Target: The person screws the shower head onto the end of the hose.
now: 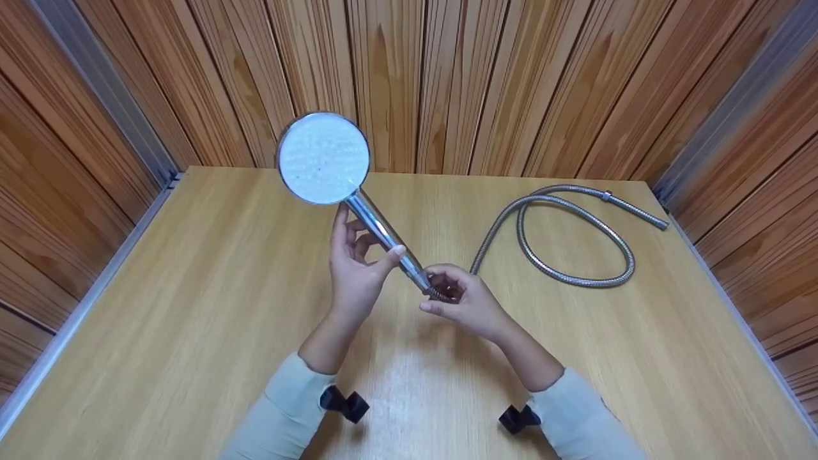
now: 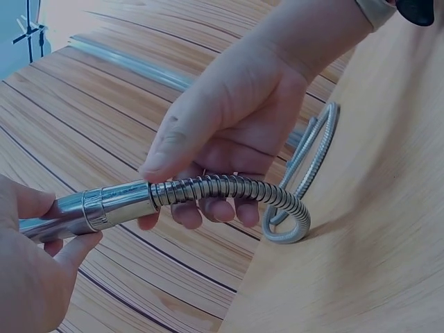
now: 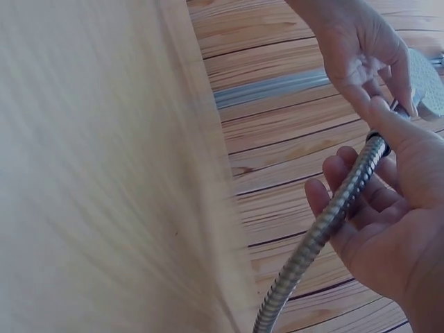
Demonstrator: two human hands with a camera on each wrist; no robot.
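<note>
A chrome shower head (image 1: 324,158) with a round pale spray face is tilted above the table, its handle (image 1: 383,227) slanting down to the right. My left hand (image 1: 358,278) grips this handle, thumb on the near side. At the handle's lower end my right hand (image 1: 470,303) pinches the connector of a metal shower hose (image 2: 222,186) between thumb and forefinger. Its other fingers curve loosely behind the hose, as the left wrist view shows. Connector and handle meet end to end; whether the thread is engaged cannot be seen. In the right wrist view the hose (image 3: 305,253) sags away from the palm.
The hose's far part lies looped on the right of the wooden table (image 1: 192,306), its free end (image 1: 652,220) near the back right corner. Wood-panelled walls (image 1: 383,83) stand behind and at both sides. Black wrist mounts (image 1: 345,404) hang at both sleeves.
</note>
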